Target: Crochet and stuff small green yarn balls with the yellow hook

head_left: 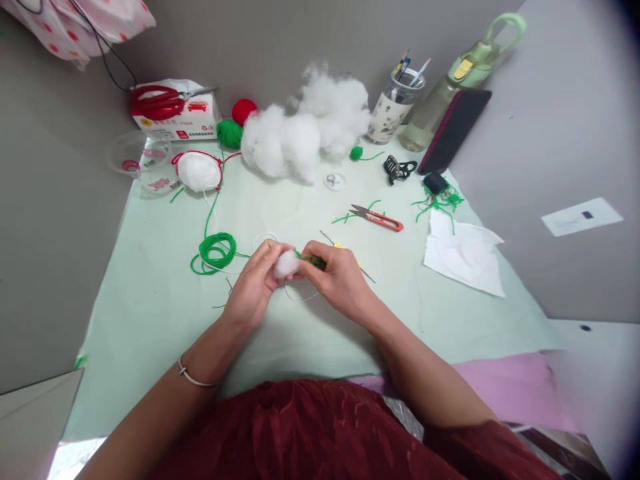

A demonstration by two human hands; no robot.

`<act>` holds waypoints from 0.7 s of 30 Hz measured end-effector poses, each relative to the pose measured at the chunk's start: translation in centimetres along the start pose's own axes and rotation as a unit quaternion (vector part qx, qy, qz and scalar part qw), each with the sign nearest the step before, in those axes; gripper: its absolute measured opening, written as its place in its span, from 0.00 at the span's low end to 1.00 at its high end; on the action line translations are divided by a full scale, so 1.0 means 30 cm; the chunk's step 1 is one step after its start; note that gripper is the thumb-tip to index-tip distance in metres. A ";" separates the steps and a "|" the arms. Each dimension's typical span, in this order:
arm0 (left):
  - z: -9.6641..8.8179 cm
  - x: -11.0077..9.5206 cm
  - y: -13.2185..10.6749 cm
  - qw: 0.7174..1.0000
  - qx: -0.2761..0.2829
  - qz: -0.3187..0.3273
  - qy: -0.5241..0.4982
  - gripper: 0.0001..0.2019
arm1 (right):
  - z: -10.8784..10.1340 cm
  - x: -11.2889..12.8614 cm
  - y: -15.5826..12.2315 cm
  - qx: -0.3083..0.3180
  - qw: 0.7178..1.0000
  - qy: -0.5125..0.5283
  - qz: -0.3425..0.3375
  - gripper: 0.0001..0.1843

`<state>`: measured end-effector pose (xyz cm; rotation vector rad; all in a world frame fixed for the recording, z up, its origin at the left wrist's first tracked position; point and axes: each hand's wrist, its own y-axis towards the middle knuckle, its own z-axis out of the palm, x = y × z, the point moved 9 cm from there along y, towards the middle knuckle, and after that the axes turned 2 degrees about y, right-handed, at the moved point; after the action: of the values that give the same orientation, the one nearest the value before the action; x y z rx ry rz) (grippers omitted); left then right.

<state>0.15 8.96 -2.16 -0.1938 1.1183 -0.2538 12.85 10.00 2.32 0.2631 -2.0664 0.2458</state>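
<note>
My left hand (255, 280) is closed round a small white tuft of stuffing (286, 264) at the middle of the pale green table cover (150, 313). My right hand (337, 273) pinches a small green yarn piece (313, 260) pressed against that tuft. A thin white thread (300, 297) loops under both hands. A coil of green yarn (216, 251) lies just left of my left hand. A thin needle-like hook with a yellow grip (350, 257) lies partly hidden behind my right hand.
A large pile of white stuffing (305, 130) sits at the back, with red (244, 110) and green (229, 133) yarn balls, a tissue box with red scissors (160, 103), a white crocheted ball (199, 171), orange snips (377, 218), a pen jar (393, 110), a bottle (450, 87), white paper (463, 257).
</note>
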 end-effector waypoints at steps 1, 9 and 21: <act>0.002 -0.004 0.002 1.000 0.006 0.002 -0.009 0.12 | -0.009 -0.005 0.001 -0.007 1.000 0.020 0.009 0.11; -0.019 -0.012 0.002 0.997 0.002 0.049 0.057 0.11 | -0.012 -0.001 -0.005 -0.002 0.999 0.047 -0.002 0.07; -0.017 -0.043 -0.030 0.984 -0.025 0.135 0.110 0.12 | 0.007 -0.015 0.004 0.011 0.996 0.091 0.019 0.13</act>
<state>-0.93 8.48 -1.02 -0.0573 1.3562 -0.0038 12.85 10.10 1.82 0.2065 -1.8905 0.3040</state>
